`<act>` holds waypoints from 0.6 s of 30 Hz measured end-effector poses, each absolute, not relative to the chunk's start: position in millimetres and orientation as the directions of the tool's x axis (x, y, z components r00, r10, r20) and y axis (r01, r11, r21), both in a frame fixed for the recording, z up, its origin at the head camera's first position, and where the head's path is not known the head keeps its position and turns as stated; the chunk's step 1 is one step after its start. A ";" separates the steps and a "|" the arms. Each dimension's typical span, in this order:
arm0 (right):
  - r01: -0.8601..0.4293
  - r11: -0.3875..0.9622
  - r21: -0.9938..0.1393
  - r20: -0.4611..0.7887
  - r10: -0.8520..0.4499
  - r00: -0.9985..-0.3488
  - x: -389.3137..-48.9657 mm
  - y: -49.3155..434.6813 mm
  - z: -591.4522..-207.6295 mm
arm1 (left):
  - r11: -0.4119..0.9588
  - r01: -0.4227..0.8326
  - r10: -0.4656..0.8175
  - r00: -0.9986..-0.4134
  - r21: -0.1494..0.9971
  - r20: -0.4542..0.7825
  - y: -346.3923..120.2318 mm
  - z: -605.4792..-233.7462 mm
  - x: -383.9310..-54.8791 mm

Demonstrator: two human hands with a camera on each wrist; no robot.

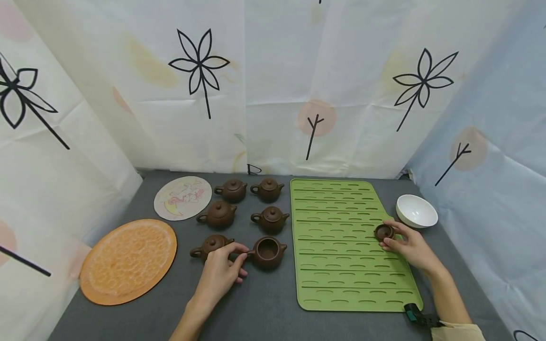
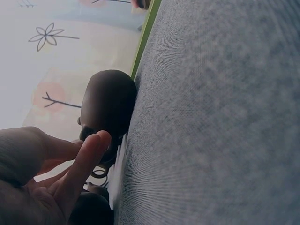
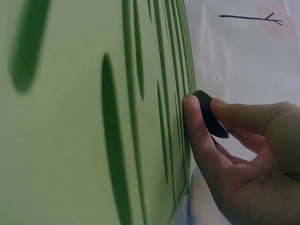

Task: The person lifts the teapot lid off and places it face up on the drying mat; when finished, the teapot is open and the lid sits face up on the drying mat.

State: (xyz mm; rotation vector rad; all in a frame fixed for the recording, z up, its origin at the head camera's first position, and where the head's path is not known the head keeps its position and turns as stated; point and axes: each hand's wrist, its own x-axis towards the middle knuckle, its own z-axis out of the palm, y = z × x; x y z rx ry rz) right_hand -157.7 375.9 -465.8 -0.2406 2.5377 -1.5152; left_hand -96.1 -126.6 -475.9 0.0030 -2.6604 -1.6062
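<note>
My left hand point(image 1: 219, 270) pinches the handle of a lidless brown teapot point(image 1: 269, 266), which stands on the table with its round opening up and its spout to the right. In the left wrist view the thumb and fingers meet at the handle beside the dark teapot body point(image 2: 108, 101). Over the right part of the green mat point(image 1: 341, 255), my right hand point(image 1: 407, 244) holds a small brown teapot lid point(image 1: 384, 232) between thumb and fingers, its hollow side showing. The right wrist view has the lid point(image 3: 212, 116) tilted, close to the mat.
Several lidded brown teapots stand left of the mat, one teapot point(image 1: 213, 244) just behind my left hand. A white bowl point(image 1: 416, 211) sits at the mat's right edge. On the left lie an orange round mat point(image 1: 128, 260) and a pale round picture mat point(image 1: 182, 198). Patterned cloth encloses the table.
</note>
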 end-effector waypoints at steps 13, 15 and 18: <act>-0.025 0.571 -0.821 -0.097 -0.181 -0.979 -149.6 373.6 -459.3 | 0.466 0.008 -0.024 -0.999 0.885 0.022 -125.5 -477.6 -96.4; -0.046 0.615 -0.787 -0.083 -0.179 -0.980 -148.3 372.6 -454.7 | 0.467 0.011 -0.025 -0.999 0.884 0.025 -125.6 -477.5 -96.3; -0.086 0.697 -0.712 -0.051 -0.174 -0.983 -146.0 369.5 -445.5 | 0.472 0.016 -0.025 -0.999 0.881 0.031 -126.1 -477.3 -96.5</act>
